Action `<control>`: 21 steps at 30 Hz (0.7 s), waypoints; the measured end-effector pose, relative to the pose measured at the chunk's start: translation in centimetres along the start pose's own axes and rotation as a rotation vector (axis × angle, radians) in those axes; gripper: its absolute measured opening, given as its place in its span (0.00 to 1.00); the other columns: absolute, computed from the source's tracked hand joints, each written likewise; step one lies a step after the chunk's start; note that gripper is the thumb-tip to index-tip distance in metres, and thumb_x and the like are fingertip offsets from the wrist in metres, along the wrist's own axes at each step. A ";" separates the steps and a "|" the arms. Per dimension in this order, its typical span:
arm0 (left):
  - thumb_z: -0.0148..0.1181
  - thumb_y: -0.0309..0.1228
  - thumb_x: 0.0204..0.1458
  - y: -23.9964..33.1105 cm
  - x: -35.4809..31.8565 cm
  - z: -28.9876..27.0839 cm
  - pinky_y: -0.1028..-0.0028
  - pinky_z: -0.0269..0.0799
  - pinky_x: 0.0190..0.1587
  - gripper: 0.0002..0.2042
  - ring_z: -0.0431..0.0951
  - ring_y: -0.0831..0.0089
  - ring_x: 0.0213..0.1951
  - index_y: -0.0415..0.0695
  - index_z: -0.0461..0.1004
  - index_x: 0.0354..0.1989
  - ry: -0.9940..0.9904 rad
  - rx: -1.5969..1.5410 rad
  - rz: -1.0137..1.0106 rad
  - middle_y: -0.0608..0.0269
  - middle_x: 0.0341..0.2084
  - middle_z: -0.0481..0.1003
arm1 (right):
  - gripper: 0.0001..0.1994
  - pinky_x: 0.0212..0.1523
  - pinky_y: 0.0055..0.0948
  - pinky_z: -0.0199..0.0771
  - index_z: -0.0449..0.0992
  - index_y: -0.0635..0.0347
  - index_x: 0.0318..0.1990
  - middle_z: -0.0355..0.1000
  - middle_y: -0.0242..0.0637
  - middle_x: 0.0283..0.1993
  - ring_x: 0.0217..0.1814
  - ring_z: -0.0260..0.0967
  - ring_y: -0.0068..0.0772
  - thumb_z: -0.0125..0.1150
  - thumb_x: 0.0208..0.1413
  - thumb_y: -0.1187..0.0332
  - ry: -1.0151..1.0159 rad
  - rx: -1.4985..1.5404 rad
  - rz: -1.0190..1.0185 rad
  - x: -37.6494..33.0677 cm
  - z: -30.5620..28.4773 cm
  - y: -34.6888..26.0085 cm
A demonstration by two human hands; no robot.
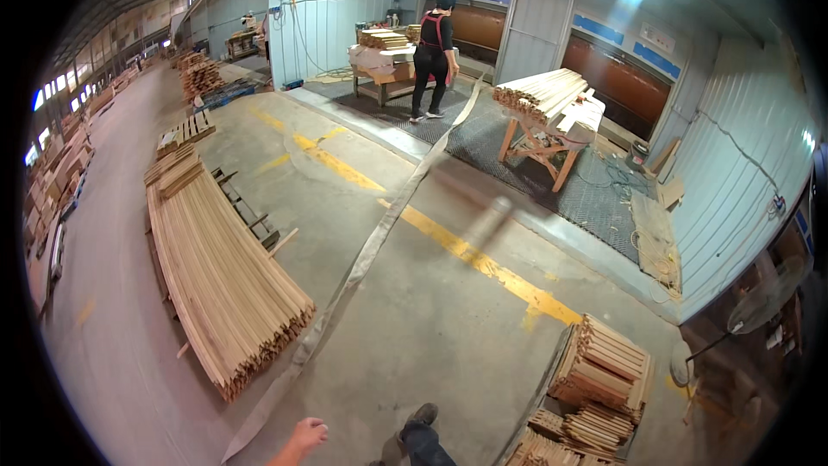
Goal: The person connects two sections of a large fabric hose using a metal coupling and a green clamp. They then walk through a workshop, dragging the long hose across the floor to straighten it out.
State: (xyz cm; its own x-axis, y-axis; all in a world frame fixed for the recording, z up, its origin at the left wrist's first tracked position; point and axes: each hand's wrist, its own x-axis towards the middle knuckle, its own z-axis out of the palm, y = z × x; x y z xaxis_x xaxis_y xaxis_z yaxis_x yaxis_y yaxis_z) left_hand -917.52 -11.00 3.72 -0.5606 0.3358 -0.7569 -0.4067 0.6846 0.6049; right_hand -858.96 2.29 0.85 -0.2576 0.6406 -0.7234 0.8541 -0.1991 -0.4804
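— What was nearest the left hand?
— A long flat grey strap lay along the smooth concrete floor, beside stacked pale wooden slats. The grip was clenched, empty.

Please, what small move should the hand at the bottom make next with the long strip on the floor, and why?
Probably lower the left hand onto the near end of the long strip and grip it: the hand hovers just beside that end, apparently empty, and the strip lies loose along the floor.
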 end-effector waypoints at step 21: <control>0.55 0.32 0.48 24.6 24.6 9.2 0.73 0.70 0.33 0.24 0.73 0.69 0.33 0.34 0.61 0.53 -0.409 0.321 -0.157 0.54 0.37 0.70 | 0.10 0.31 0.38 0.67 0.74 0.54 0.28 0.72 0.41 0.26 0.30 0.68 0.41 0.47 0.46 0.62 0.225 0.286 0.124 20.6 -8.2 -21.9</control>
State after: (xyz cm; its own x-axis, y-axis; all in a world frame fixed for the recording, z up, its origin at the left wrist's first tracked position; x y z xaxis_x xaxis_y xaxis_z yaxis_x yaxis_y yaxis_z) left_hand -934.68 20.02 -2.31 -0.1584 0.3939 -0.9054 -0.1862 0.8886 0.4192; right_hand -879.28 25.93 0.50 -0.0272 0.7392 -0.6729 0.7039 -0.4638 -0.5379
